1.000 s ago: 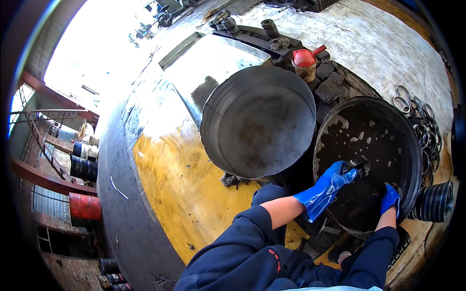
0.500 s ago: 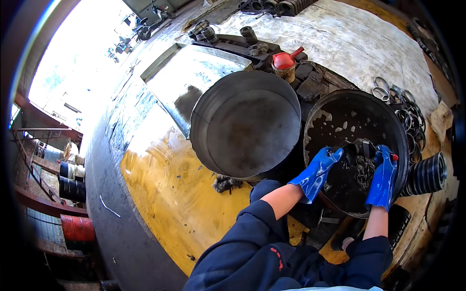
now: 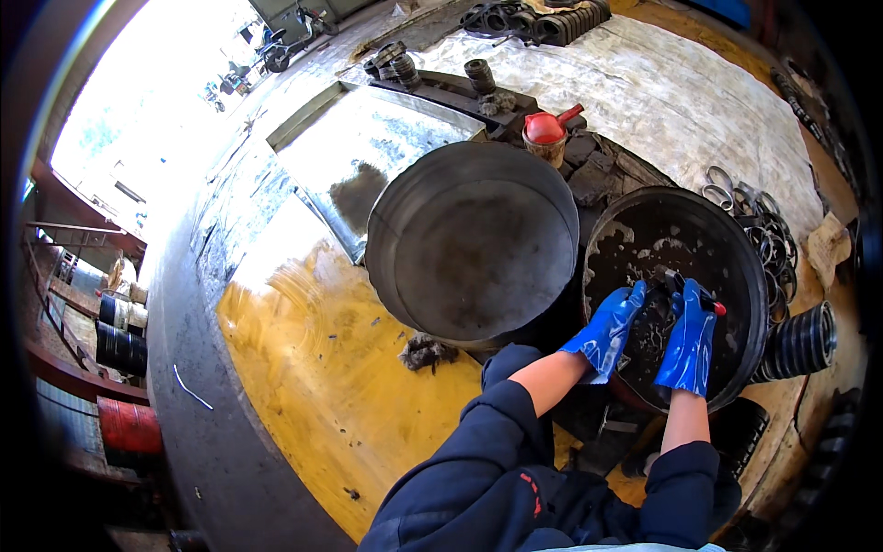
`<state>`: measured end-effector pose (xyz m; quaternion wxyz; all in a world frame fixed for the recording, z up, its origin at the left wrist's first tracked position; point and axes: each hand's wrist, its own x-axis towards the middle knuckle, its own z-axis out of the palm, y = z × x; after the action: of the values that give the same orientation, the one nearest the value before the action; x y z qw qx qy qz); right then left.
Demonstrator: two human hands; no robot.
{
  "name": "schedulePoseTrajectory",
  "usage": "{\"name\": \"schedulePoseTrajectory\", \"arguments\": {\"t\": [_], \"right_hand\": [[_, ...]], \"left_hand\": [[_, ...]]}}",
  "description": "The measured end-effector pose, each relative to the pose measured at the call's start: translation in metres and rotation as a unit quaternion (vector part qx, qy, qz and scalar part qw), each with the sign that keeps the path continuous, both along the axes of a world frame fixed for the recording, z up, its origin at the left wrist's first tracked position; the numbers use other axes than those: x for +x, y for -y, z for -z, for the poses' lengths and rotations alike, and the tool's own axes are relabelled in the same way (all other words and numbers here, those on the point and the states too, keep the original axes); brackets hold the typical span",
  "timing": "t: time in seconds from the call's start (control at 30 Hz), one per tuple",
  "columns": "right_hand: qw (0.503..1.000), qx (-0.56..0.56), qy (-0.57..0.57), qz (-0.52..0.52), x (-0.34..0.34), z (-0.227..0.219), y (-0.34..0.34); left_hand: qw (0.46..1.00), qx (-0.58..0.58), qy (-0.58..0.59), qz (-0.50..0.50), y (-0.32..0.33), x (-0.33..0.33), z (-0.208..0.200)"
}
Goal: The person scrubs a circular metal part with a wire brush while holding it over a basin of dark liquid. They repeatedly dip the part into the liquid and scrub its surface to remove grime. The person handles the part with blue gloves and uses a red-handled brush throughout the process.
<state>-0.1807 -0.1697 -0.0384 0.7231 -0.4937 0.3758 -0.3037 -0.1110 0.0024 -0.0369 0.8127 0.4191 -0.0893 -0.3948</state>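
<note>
Both my hands wear blue rubber gloves and are inside a round black tub (image 3: 752, 262) at the right, over its dark contents with pale flecks of foam. My right hand (image 3: 688, 339) is closed round a tool with a red handle end (image 3: 717, 307); its dark working end points toward the tub's middle. Close beside it on the left, my left hand (image 3: 609, 324) has its fingers bent inward at a dark piece, whose shape is lost against the dark contents. Thin curly shreds lie between and below the two hands.
Left of the tub stands a wide round metal tub (image 3: 469, 253). Beyond are a shallow metal tray (image 3: 317, 124) and a red scoop (image 3: 544, 127) on a small pot. Loose metal rings (image 3: 771, 235) and a stack of black rings (image 3: 805, 343) lie at the right.
My right hand has moved left, closer to my left hand, bringing the red-ended tool with it. My left hand stays near the same spot. The whole view has shifted slightly.
</note>
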Motion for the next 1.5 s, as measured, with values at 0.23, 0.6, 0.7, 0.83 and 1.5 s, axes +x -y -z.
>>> {"name": "schedulePoseTrajectory", "arguments": {"t": [0.23,0.6,0.7,0.83,1.5], "right_hand": [[0.994,-0.093,-0.029,-0.041,-0.030,0.006,-0.035],[0.944,-0.251,-0.029,-0.212,-0.070,0.023,-0.087],[0.913,-0.271,-0.070,-0.296,-0.089,0.035,-0.059],[0.823,-0.360,-0.141,-0.416,-0.094,0.022,-0.046],[0.550,-0.712,-0.316,-0.301,-0.011,0.026,-0.001]], "left_hand": [[0.985,0.136,0.109,-0.008,-0.006,0.015,-0.040],[0.984,0.141,-0.108,-0.034,0.015,0.059,0.062],[0.970,0.172,-0.168,0.036,0.029,0.048,0.050],[0.962,0.237,-0.114,0.075,0.017,0.064,0.053],[0.985,0.133,-0.111,0.007,0.028,0.025,0.023]]}}
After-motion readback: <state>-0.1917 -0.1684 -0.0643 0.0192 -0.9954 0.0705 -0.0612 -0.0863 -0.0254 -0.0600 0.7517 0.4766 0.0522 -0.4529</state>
